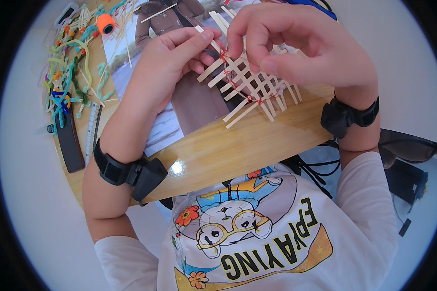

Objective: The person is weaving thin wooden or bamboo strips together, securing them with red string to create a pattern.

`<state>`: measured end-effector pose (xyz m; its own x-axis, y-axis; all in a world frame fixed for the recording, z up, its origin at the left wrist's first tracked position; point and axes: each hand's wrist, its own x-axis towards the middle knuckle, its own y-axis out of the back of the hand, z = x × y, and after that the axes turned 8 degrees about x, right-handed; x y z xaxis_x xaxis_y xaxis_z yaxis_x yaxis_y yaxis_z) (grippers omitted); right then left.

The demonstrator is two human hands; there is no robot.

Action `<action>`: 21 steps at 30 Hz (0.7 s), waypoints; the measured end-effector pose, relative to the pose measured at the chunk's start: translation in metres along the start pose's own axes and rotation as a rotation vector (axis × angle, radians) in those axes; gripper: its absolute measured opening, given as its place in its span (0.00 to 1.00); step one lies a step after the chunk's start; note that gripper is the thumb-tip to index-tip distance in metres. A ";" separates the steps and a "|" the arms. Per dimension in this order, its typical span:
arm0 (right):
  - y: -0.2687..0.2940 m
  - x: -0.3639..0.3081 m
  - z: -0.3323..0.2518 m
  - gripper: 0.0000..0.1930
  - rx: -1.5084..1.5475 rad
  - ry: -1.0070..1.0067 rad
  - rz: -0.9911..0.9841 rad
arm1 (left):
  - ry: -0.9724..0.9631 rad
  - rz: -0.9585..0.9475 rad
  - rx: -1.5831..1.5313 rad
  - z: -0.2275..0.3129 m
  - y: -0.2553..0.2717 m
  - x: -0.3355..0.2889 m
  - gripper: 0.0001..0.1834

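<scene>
Pale flat wooden sticks cross each other in a woven lattice (250, 80), tied along its edges with red thread (234, 86). It is held tilted over the far part of the table. My left hand (182, 53) pinches a stick at the lattice's upper left corner between thumb and fingers. Over the lattice's upper right is my right hand (308, 46), its fingers curled in and the index fingertip close to a red knot. Whatever its thumb and fingers hold is too small or hidden to make out. The right hand covers part of the lattice.
Beneath the lattice, a large printed picture (194, 111) covers part of the wooden table (238, 150). At the left lie colourful fuzzy pipe cleaners (75, 63), a clear ruler (93, 128), a dark oblong case (69, 143) and an orange spool (105, 24). Sunglasses (408, 148) sit at the far right.
</scene>
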<state>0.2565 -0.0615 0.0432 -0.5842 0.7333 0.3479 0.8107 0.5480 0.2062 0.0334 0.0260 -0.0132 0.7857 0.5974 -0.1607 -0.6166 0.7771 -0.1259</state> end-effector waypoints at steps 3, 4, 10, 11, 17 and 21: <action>-0.005 -0.002 -0.025 0.07 0.027 -0.097 -0.044 | -0.012 -0.035 -0.054 -0.003 0.005 0.001 0.18; -0.006 -0.003 -0.023 0.07 0.030 -0.097 -0.048 | -0.011 -0.020 -0.035 -0.003 0.005 0.000 0.18; -0.015 -0.017 -0.018 0.08 0.344 -0.018 -0.154 | -0.019 0.001 -0.019 -0.003 0.001 0.001 0.19; -0.026 -0.023 -0.027 0.09 0.323 -0.014 -0.036 | -0.019 0.020 -0.015 -0.003 0.000 0.001 0.19; -0.008 -0.011 -0.029 0.09 0.346 -0.014 -0.067 | 0.009 -0.010 0.045 -0.005 0.005 0.000 0.19; 0.006 -0.004 -0.035 0.09 0.372 -0.025 -0.187 | 0.034 -0.032 0.050 -0.001 0.004 0.001 0.20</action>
<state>0.2652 -0.0755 0.0748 -0.7242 0.6148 0.3124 0.6241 0.7770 -0.0825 0.0313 0.0295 -0.0149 0.8023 0.5656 -0.1907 -0.5872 0.8053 -0.0823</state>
